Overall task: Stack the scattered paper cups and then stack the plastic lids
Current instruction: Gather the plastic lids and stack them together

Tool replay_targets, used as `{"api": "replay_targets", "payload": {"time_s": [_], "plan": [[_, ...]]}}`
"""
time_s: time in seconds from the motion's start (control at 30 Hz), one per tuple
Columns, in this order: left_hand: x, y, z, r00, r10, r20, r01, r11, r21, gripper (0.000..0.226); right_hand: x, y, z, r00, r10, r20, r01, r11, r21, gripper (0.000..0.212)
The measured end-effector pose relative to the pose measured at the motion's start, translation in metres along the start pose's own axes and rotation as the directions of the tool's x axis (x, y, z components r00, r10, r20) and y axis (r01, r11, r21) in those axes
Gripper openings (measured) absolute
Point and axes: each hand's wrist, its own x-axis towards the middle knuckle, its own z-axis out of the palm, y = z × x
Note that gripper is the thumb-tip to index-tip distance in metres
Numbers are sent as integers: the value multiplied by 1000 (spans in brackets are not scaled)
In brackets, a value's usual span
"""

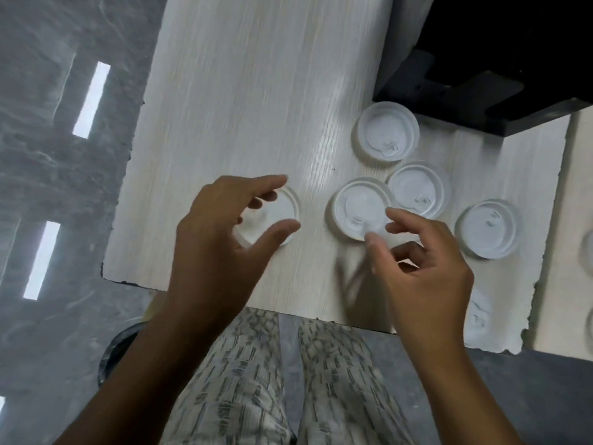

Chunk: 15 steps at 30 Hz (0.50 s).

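Note:
Several white plastic lids lie flat on the pale wood-grain table (250,91). My left hand (221,239) hovers over one lid (282,213), thumb and forefinger spread on either side of it, apart from it. The thumb and forefinger of my right hand (423,271) are parted at the near right rim of a second lid (356,207); the hand is blurred and holds nothing. Further lids lie behind (386,134), beside (417,187) and to the right (487,228). Another lid (479,316) shows partly behind my right wrist. No paper cup is in view.
A black block (481,75) sits at the table's back right corner. A second table surface (574,284) on the right carries two lids cut off by the frame edge. The near table edge is chipped. My patterned trousers (256,380) and a dark round object (117,354) on the floor are below.

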Motion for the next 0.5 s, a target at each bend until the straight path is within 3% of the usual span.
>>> {"api": "replay_targets", "payload": {"time_s": [0.13, 0.23, 0.33, 0.5], "plan": [[25, 16, 28, 955, 65, 289, -102, 988, 115, 77, 12, 18, -10, 998, 36, 48, -31, 994, -102, 60], [40, 26, 42, 900, 19, 435, -138, 960, 244, 87, 18, 23, -7, 995, 48, 85, -40, 994, -102, 61], [46, 27, 50, 879, -6, 477, -162, 936, 311, 88, 23, 24, -1, 995, 26, 98, -15, 994, -112, 52], [45, 22, 50, 909, 32, 416, -174, 935, 309, 80, 27, 23, 3, 994, 21, 111, -12, 997, -78, 48]]}}
